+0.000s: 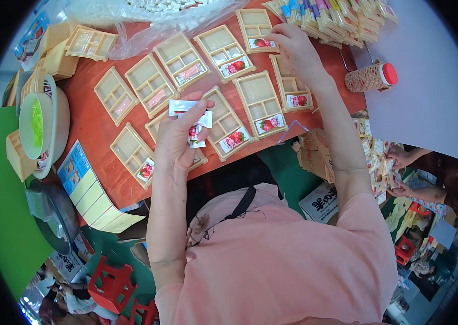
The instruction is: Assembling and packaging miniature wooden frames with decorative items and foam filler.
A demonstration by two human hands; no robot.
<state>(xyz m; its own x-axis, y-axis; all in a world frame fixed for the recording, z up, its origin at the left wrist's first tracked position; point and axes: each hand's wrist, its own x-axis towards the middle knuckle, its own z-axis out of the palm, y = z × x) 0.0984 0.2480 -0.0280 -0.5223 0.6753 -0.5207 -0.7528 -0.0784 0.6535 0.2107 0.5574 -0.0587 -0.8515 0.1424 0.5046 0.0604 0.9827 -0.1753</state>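
Several small white sachets with strawberry pictures (198, 116) are pinched between the thumb and fingers of my left hand (182, 132), above the tray rows. My right hand (294, 51) reaches to the far beige compartment tray (254, 24), its fingers bent together beside a strawberry sachet (261, 43) lying in the tray's near compartment. Whether the fingertips hold anything is hidden. Nearer me, another tray (261, 95) has a strawberry sachet (269, 124) in it. Trays farther left hold pink sachets (190, 72), while one near the front edge (130, 149) contains a strawberry sachet.
A clear bag of white pieces (164, 7) lies at the back. Bundled packets (326, 19) and a red-lidded jar (371, 77) are at the right. Left are stacked trays (61, 57), a white bowl (58, 124) and printed sheets (93, 189). Another person's hands (400, 157) work at far right.
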